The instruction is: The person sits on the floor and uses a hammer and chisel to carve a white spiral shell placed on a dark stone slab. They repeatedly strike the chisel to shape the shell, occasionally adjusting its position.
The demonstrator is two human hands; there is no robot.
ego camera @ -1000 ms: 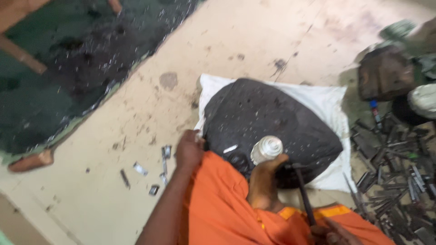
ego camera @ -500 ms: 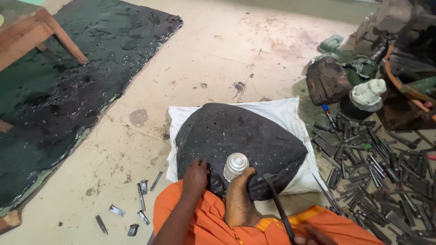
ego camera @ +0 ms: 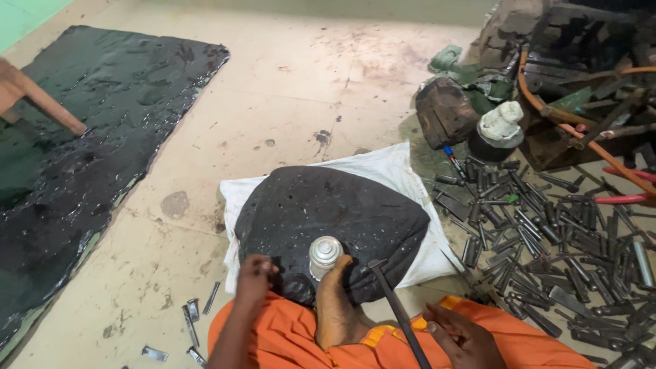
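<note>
At lower centre, the left hand (ego camera: 255, 275) pinches what seems a small punch against the black stone slab (ego camera: 335, 219) on its white sack (ego camera: 383, 171); right hand (ego camera: 459, 336) fingers wrap the hammer (ego camera: 400, 311) handle

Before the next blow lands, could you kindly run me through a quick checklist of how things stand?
1. Metal piece on the black block: upright, braced by the foot: ok.
2. Left hand on the block's near edge; what it grips: cannot tell.
3. Right hand around the hammer handle: ok.
4. Foot close beside the metal piece: not ok.
5. White sack lies under the block: ok.
6. Loose punches apart from the block, at the right: ok.
</note>
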